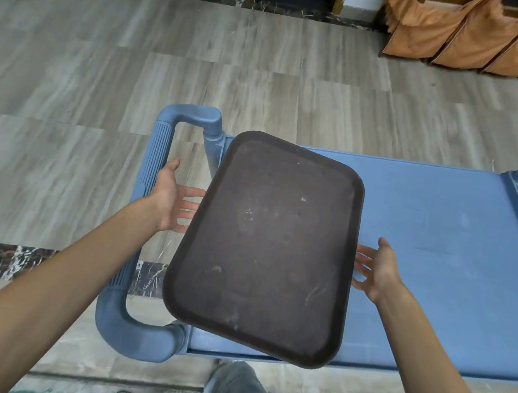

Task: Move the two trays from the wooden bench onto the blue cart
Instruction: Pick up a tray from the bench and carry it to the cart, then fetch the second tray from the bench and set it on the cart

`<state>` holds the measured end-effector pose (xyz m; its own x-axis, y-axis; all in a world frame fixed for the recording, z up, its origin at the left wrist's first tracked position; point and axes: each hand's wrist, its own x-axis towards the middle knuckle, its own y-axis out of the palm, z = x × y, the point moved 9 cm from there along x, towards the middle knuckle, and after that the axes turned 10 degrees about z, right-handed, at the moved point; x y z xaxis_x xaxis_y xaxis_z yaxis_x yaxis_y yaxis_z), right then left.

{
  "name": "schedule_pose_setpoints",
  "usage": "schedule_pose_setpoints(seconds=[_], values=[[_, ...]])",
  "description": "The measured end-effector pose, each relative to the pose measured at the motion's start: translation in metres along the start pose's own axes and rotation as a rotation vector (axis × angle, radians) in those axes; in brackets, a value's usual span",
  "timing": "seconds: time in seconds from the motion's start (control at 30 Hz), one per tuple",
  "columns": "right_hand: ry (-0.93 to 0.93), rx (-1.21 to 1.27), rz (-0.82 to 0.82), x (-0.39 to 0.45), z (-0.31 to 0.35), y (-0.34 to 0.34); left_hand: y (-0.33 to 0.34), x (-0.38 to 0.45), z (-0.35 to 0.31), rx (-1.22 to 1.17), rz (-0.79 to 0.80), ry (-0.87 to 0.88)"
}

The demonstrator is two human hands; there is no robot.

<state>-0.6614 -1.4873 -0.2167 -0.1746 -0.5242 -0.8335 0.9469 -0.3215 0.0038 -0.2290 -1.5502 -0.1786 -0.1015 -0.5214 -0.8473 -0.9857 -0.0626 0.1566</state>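
Note:
A dark brown rectangular tray [265, 247] hangs askew above the left end of the blue cart [435, 243], its near corner past the cart's front edge. My left hand [173, 199] is at the tray's left edge, palm turned up, fingers running under it, thumb raised clear. My right hand [376, 271] is at the right edge in the same way, fingers beneath the rim, thumb apart from it. The tray rests on my fingers. Only this one tray is in view, and the wooden bench is out of view.
The cart's blue handle [150, 205] loops out on the left, under my left forearm. A bare blue cart top stretches to the right of the tray. Grey wood-look floor lies beyond, with orange fabric-covered furniture [472, 36] at the far right. My leg and shoe show below.

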Motion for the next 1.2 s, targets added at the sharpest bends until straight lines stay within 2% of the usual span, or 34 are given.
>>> schedule_pose_setpoints(seconds=[0.13, 0.27, 0.33, 0.4, 0.47, 0.53, 0.6, 0.7, 0.87, 1.2], values=[[-0.004, -0.092, -0.011, -0.003, 0.003, 0.000, 0.003, -0.007, 0.000, 0.051, -0.010, 0.051], [-0.092, -0.332, -0.067, -0.012, 0.020, 0.003, 0.022, -0.025, -0.005, 0.330, 0.017, 0.217], [-0.226, -0.551, -0.166, -0.025, 0.037, 0.009, 0.033, -0.037, 0.000, 0.588, 0.026, 0.273], [-0.372, -0.831, -0.245, -0.046, 0.049, 0.025, 0.037, -0.051, 0.008, 0.974, -0.091, 0.278], [-0.469, -1.076, -0.273, -0.068, 0.052, 0.051, 0.049, -0.069, 0.011, 1.308, -0.221, 0.379], [-0.536, -1.287, -0.297, -0.085, 0.049, 0.078, 0.061, -0.090, 0.013, 1.514, -0.321, 0.535], [-0.601, -1.425, -0.320, -0.099, 0.045, 0.102, 0.058, -0.107, 0.014, 1.615, -0.414, 0.625], [-0.670, -1.484, -0.319, -0.121, 0.036, 0.134, 0.032, -0.128, 0.016, 1.664, -0.514, 0.647], [-0.809, -1.543, -0.299, -0.164, 0.021, 0.200, -0.034, -0.166, 0.021, 1.564, -0.608, 0.700], [-1.118, -1.718, -0.037, -0.250, -0.069, 0.416, -0.243, -0.237, 0.092, 1.367, -0.789, 0.521]])
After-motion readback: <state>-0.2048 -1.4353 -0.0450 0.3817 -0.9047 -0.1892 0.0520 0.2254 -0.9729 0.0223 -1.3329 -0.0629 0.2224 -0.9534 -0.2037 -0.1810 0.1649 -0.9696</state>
